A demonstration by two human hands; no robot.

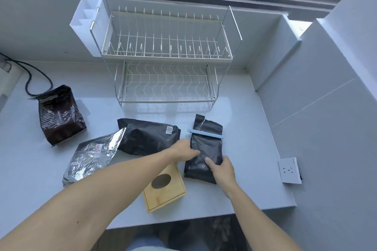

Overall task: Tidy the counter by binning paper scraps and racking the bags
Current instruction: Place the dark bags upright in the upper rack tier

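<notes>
A black bag (206,146) closed with a light blue clip (206,134) lies on the counter in front of the two-tier wire rack (167,55). My left hand (183,151) holds its left edge. My right hand (221,169) grips its lower right side, thumb on top. A larger black bag (149,136) lies to the left, overlapping a silver foil bag (91,157). A dark brown bag (59,116) rests at the far left. Both rack tiers hold nothing.
A wooden tissue box (165,187) with an oval opening sits near the counter's front edge, under my left forearm. A white cutlery holder (89,24) hangs on the rack's left side. A black cable (30,75) runs at far left. A wall socket (289,170) is on the right.
</notes>
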